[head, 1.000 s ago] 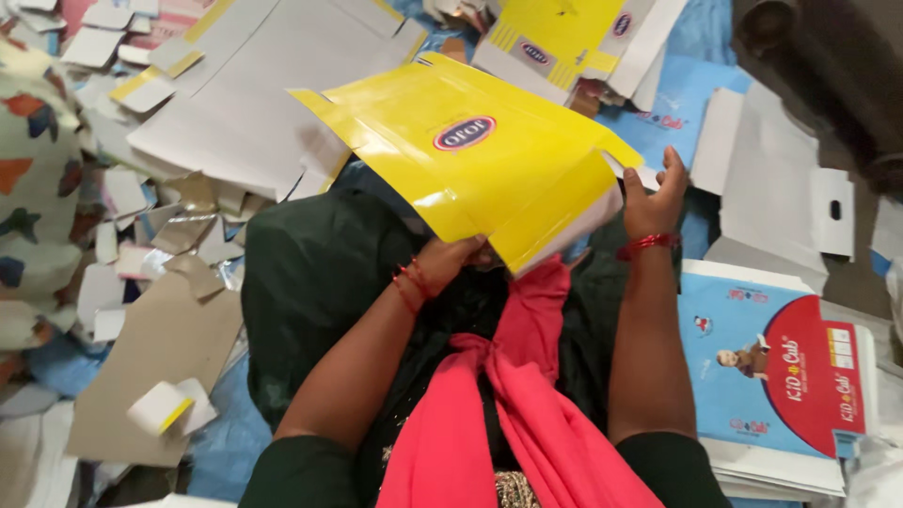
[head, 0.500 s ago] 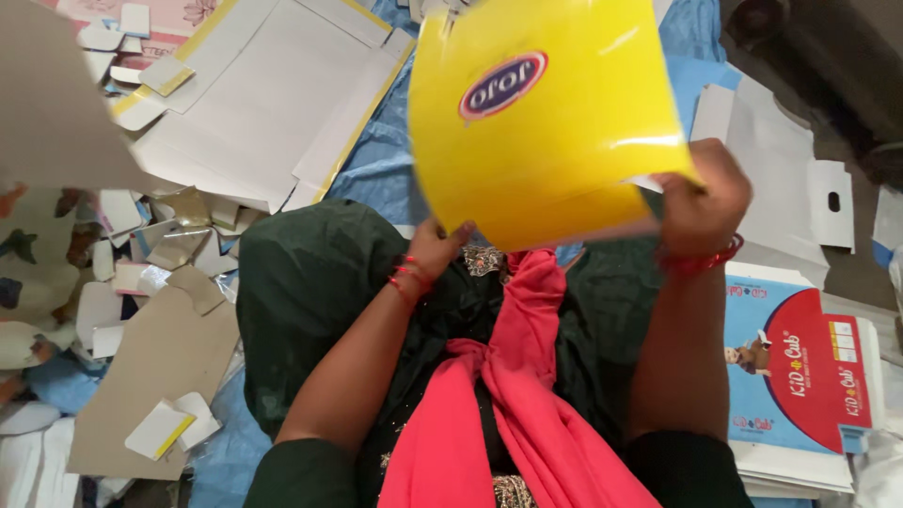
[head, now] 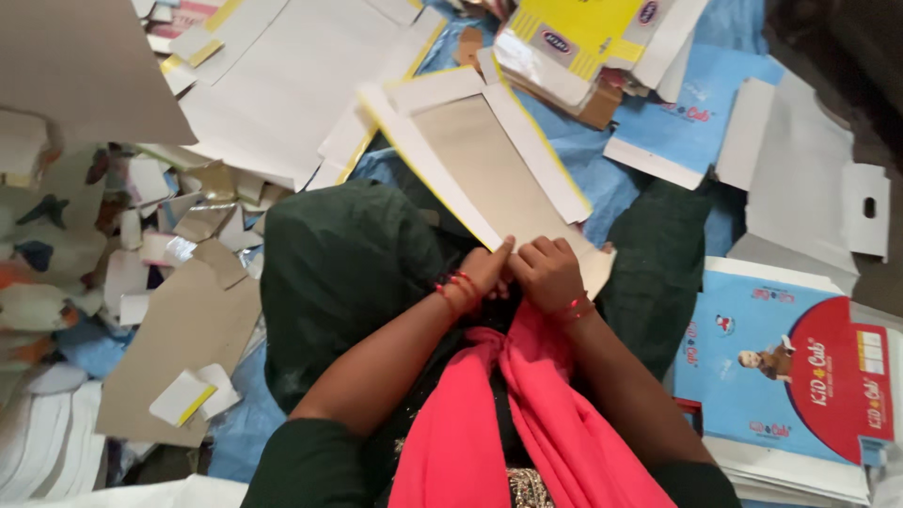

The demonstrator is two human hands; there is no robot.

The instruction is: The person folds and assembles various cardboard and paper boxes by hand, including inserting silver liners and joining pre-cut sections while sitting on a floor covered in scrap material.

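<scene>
Cardboard blank (head: 489, 174), flat and die-cut, lies plain brown side up across the person's lap, running from the hands toward eleven o'clock; its folded white flaps carry a thin yellow edge. The left hand (head: 484, 273) and right hand (head: 547, 273) sit side by side, touching, at the blank's near end. Both are curled shut on that edge, the left index finger stretched out along the crease. Red thread bands (head: 456, 290) circle both wrists.

At one o'clock a yellow printed carton (head: 588, 33) lies partly folded, with small dark oval labels on its face. Under and beside it, toward two o'clock, rests a pale blue sheet (head: 682, 127) with red lettering. At three o'clock a white blank (head: 818, 202) shows a slotted hanging tab. At four o'clock sits a stack of blue flat packs (head: 781, 362), glossy, with a large red rounded panel and a small figure printed on it.

At eleven o'clock spreads a big white sheet (head: 282, 89), matte, yellow-trimmed. Around nine o'clock lies a litter of offcuts (head: 174, 240), grey-brown and white, irregular in shape. At eight o'clock a brown board (head: 174, 348) bears a small white scrap (head: 183, 400) with a yellow edge. A pink scarf (head: 508, 423) hangs over dark green clothing at six o'clock, above blue sheeting (head: 583, 155).
</scene>
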